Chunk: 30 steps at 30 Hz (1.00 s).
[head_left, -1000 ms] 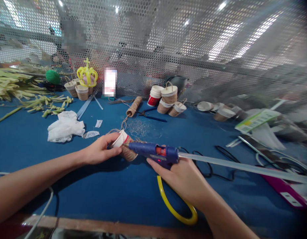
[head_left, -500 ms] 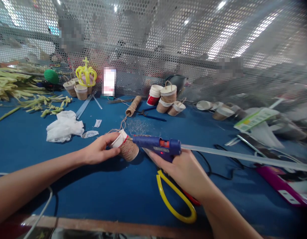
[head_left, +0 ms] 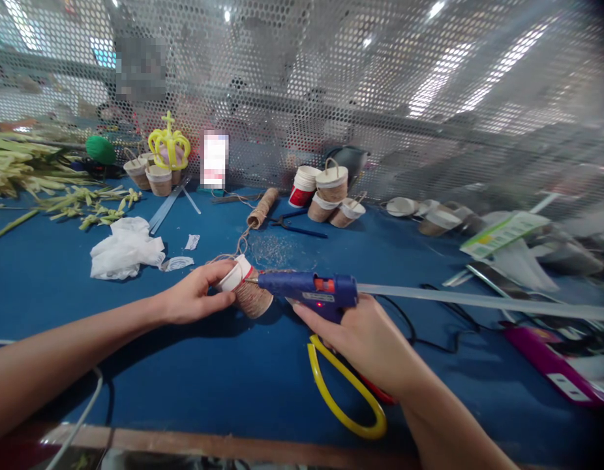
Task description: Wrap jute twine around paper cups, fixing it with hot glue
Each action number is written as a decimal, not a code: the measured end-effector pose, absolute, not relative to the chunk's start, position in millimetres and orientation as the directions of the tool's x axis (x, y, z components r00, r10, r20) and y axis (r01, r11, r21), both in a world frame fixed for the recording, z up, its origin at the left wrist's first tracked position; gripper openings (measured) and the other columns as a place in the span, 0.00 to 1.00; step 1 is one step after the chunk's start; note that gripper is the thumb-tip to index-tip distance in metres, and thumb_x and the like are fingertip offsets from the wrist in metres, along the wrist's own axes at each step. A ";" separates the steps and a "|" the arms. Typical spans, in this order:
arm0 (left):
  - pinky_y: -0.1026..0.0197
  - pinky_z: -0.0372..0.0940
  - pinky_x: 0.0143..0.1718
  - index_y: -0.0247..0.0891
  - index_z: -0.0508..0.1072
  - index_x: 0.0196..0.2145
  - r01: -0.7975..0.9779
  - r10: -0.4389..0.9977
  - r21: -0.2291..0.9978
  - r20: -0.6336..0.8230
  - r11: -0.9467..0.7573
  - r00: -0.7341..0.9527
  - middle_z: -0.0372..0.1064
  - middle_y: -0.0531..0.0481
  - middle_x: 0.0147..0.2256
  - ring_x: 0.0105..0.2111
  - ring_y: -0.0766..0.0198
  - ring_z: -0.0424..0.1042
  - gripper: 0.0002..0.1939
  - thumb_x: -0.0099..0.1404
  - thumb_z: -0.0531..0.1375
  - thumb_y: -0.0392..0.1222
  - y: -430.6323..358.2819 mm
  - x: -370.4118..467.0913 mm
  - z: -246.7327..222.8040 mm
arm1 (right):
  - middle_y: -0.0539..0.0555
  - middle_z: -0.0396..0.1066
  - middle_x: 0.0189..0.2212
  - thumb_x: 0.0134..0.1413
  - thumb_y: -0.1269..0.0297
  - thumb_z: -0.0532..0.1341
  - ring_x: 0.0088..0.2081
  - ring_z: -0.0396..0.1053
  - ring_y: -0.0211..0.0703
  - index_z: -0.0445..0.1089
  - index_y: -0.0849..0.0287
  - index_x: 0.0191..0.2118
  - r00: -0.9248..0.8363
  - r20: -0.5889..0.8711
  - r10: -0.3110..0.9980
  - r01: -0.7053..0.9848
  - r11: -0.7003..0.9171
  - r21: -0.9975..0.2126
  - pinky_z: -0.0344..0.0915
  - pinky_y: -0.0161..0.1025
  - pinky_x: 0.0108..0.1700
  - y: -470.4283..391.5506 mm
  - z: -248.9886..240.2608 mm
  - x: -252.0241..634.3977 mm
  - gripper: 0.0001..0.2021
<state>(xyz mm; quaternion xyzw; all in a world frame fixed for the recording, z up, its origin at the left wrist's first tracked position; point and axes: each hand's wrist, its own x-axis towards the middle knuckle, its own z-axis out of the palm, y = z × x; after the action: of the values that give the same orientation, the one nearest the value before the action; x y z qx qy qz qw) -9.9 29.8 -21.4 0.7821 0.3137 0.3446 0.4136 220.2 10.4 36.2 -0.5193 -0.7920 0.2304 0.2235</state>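
Note:
My left hand (head_left: 199, 294) is closed on the white rim of a small paper cup (head_left: 253, 294), which lies tilted with its lower part wrapped in brown twine. Just below the rim a red band shows. In my right hand (head_left: 361, 333) is a blue hot glue gun (head_left: 302, 289) with a red light lit and a long clear glue stick out of its back. Its nozzle touches or nearly touches the cup close to the red band. From the cup, twine runs back to a twine roll (head_left: 263, 207).
Yellow-handled scissors (head_left: 348, 398) lie under my right wrist. Behind are pliers (head_left: 299, 228), twine-wrapped cups (head_left: 331, 185) and a yellow crown (head_left: 169, 147). Crumpled white tissue (head_left: 126, 248) sits at left, a purple power strip (head_left: 546, 362) at right. A perforated metal screen (head_left: 282, 85) closes the back.
The glue gun has shifted slightly left and down at its tip, along the cup toward the rim. The glue stick's far end has swung up a little. My left hand stays nearly still.

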 end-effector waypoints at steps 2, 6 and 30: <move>0.58 0.60 0.43 0.32 0.65 0.44 0.215 0.778 0.860 0.278 -0.463 0.564 0.64 0.44 0.40 0.41 0.58 0.64 0.14 0.61 0.51 0.40 29.7 -10.2 -22.0 | 0.49 0.70 0.21 0.51 0.62 0.55 0.25 0.66 0.40 0.68 0.59 0.27 -0.364 0.118 0.924 0.721 0.360 -0.593 0.65 0.36 0.30 12.1 36.6 220.8 0.09; 0.57 0.60 0.43 0.32 0.65 0.43 0.231 0.784 0.861 0.262 -0.454 0.563 0.64 0.44 0.39 0.40 0.57 0.64 0.14 0.61 0.51 0.40 29.5 -10.3 -22.6 | 0.49 0.70 0.21 0.51 0.61 0.54 0.27 0.67 0.41 0.69 0.58 0.27 -0.380 0.153 0.912 0.711 0.394 -0.583 0.65 0.36 0.30 13.3 37.1 221.9 0.09; 0.59 0.59 0.42 0.31 0.66 0.40 0.239 0.775 0.837 0.297 -0.493 0.559 0.64 0.45 0.38 0.39 0.59 0.65 0.11 0.61 0.52 0.38 29.8 -8.3 -20.5 | 0.46 0.58 0.12 0.49 0.59 0.54 0.16 0.55 0.34 0.57 0.56 0.16 -0.341 0.154 0.927 0.723 0.364 -0.587 0.57 0.34 0.21 22.3 37.8 222.1 0.14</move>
<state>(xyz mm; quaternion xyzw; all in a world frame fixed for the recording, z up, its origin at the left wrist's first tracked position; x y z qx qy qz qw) -8.3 29.8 -20.5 0.7924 0.3198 0.3442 0.3891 222.1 22.3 37.8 -0.5220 -0.7905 0.2136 0.2387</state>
